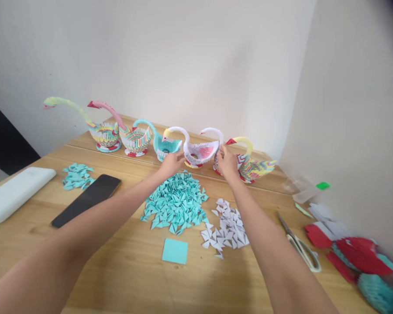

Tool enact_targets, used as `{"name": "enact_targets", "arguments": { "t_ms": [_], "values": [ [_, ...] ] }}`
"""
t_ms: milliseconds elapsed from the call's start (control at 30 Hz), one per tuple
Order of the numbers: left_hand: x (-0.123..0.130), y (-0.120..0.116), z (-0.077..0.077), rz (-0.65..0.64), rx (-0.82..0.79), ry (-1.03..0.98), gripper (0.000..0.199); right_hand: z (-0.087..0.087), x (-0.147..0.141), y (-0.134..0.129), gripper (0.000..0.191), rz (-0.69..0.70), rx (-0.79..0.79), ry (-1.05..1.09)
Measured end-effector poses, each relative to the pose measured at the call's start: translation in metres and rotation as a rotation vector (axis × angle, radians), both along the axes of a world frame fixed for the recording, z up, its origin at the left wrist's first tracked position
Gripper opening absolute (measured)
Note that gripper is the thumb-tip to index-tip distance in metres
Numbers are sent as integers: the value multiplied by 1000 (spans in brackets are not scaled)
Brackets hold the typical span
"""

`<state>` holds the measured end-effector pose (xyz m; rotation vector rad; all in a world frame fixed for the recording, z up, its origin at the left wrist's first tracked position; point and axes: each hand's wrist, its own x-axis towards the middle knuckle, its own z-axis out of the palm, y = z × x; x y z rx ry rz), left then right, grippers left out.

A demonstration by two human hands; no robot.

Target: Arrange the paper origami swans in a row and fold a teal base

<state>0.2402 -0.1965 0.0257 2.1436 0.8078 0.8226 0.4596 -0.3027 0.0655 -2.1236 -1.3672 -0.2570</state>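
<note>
A white paper swan with a pink inside [207,151] stands in a row of folded-paper swans, between my two hands. My left hand [173,164] has its fingers closed against the swan's left side, in front of a teal paper swan [160,141]. At its right edge, my right hand [227,163] is closed with the fingertips bent inward. That hand partly covers another white-necked paper swan [212,131] behind it. Below my hands lie a heap of teal folded paper triangles [177,200] and a smaller heap of white ones [227,224].
More paper swans stand left, a yellow-green-necked one [106,133] and a pink-necked one [136,139]; a yellow-necked one [253,168] stands right. A phone [87,200], white power bank [18,194], teal paper square [174,251], scissors [299,246] and red paper pieces [363,255] lie around.
</note>
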Motion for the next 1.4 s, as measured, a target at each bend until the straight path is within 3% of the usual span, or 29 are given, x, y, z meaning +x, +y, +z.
{"name": "enact_targets", "arguments": {
  "t_ms": [167,400,633,800,1400],
  "values": [
    [22,5,-6,66,-137,-85,47,-2,5,15,48,27,66,13],
    [37,10,-11,85,-208,-129,57,-8,16,25,45,7,105,65],
    [45,6,-9,82,-184,-144,43,-10,18,28,54,50,104,105],
    [46,7,-6,78,-173,-147,36,-9,19,27,55,79,102,137],
    [43,11,-13,100,-215,-128,56,1,12,19,47,62,34,35]
  ]
}}
